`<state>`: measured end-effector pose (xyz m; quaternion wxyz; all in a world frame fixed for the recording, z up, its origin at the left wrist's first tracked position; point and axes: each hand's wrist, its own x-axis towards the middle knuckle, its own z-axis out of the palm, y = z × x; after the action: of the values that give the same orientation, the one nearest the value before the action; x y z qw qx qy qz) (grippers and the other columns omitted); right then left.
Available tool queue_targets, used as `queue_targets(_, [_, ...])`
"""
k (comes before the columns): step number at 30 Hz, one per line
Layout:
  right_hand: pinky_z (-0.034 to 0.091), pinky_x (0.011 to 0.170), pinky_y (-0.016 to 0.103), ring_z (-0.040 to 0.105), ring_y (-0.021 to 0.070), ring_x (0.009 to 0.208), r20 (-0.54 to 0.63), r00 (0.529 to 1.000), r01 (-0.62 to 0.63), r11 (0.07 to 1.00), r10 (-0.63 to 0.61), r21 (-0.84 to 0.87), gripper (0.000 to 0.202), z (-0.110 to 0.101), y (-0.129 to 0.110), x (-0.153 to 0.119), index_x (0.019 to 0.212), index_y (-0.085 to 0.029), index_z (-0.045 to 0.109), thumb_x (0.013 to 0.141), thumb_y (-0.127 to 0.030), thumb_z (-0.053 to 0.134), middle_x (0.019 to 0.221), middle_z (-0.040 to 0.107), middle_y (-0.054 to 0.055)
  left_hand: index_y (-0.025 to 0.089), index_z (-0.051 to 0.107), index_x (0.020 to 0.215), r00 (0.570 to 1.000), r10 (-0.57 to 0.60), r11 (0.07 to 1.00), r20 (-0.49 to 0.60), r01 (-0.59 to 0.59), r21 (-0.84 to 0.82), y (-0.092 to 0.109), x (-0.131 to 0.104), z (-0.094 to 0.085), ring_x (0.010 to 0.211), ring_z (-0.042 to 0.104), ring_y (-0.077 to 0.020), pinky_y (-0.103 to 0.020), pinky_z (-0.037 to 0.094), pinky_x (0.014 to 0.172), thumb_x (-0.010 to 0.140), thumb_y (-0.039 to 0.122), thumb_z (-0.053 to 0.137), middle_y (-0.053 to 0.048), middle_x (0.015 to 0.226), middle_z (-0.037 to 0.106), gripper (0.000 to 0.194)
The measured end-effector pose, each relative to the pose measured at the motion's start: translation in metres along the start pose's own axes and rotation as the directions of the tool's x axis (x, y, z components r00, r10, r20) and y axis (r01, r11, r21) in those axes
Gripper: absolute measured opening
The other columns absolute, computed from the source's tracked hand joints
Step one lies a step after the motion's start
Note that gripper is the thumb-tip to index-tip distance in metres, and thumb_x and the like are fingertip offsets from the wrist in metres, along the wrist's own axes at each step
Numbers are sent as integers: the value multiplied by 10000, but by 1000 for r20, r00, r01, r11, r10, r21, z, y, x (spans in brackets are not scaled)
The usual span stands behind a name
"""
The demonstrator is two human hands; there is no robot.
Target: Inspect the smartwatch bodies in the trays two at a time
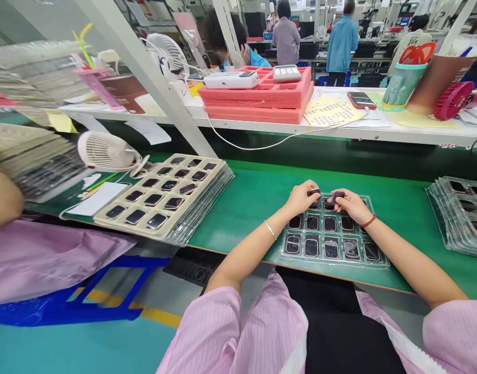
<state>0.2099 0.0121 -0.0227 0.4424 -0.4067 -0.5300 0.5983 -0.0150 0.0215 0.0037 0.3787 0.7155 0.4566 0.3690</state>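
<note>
My left hand (303,196) is closed, its fingertips pinching a dark smartwatch case (314,192) above the back left of a clear plastic tray (320,261). A second dark rounded-square smartwatch case (339,196) is gripped between the thumb and fingers of my right hand (354,205), just to the right and over the same tray. Rows of similar cases (331,247) sit face up in the tray's pockets. My hands and forearms partly cover the tray's back row and sides.
To the left, a beige tray (168,226) of watch cases tops a stack of clear trays. More stacked trays (452,239) stand at the right. A white fan (106,151) is behind the beige tray. Red foam boxes (254,106) rest on the shelf. A co-worker's arm (2,192) shows far left.
</note>
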Motion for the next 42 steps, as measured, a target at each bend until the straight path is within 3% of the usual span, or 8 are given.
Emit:
queue_targets(3, [584, 586, 261, 673, 130, 657, 8, 1000, 6, 998, -7, 57, 406, -2, 0, -1, 1189, -204, 615, 817, -330, 719, 1069, 748, 94, 137, 602, 984, 989, -93, 923, 115, 129, -362, -1, 4, 16, 501, 543, -74, -225, 458, 549, 828, 217, 597, -26, 780, 691, 176])
queue_targets(6, [626, 697, 333, 710, 175, 817, 26, 1000, -1, 993, -2, 119, 388, -4, 1, 0, 1266, -238, 593, 896, -352, 627, 1240, 691, 107, 108, 622, 1148, 965, -171, 840, 200, 249, -481, -8, 4, 17, 500, 543, -55, -186, 379, 478, 827, 189, 588, -87, 911, 740, 333])
queue_targets(9, [632, 749, 334, 712, 169, 844, 51, 999, -22, 990, 15, 142, 389, -6, 2, 2, 1285, -246, 594, 913, -353, 628, 1248, 685, 101, 160, 564, 1350, 953, -196, 790, 230, 292, -539, -14, 3, 11, 627, 638, -80, -179, 388, 487, 853, 188, 563, -121, 1118, 726, 498])
queue_targets(15, [641, 744, 317, 715, 155, 820, 60, 998, -17, 995, 11, 103, 447, -7, 2, 3, 1278, -247, 598, 869, -395, 705, 1248, 677, 99, 203, 488, 1448, 958, -143, 781, 250, 264, -566, -22, 4, 9, 726, 677, -105, -181, 435, 530, 870, 313, 646, -127, 1196, 687, 609])
queue_targets(19, [640, 729, 295, 724, 149, 813, 65, 998, -26, 993, 18, 113, 458, -7, 2, 3, 1255, -267, 604, 838, -398, 741, 1219, 692, 81, 189, 448, 1462, 964, -112, 767, 242, 239, -595, -27, 7, 11, 719, 697, -135, -187, 447, 513, 812, 366, 718, -127, 1128, 690, 726])
queue_targets(25, [642, 738, 310, 727, 165, 834, 52, 999, -14, 996, 10, 86, 495, -8, 0, 2, 1250, -254, 597, 811, -411, 761, 1231, 675, 90, 115, 570, 1284, 956, -101, 745, 277, 257, -615, -31, 9, 13, 751, 708, -150, -216, 508, 593, 736, 400, 787, -123, 1061, 697, 654])
queue_targets(31, [634, 730, 269, 725, 141, 826, 48, 999, -29, 992, 24, 123, 526, -5, -3, 1, 1308, -328, 557, 825, -377, 759, 1184, 674, 40, 121, 565, 1285, 949, -111, 726, 295, 280, -628, -32, 9, 10, 750, 712, -156, -224, 513, 603, 751, 412, 781, -109, 991, 709, 645])
queue_targets(42, [632, 764, 299, 734, 163, 845, 34, 999, -35, 995, 32, 95, 483, -2, -7, -3, 1258, -302, 603, 811, -374, 773, 1202, 677, 59, 110, 616, 1211, 937, -100, 718, 335, 301, -627, -26, 8, 4, 667, 677, -117, -212, 489, 583, 712, 436, 818, -54, 837, 703, 629])
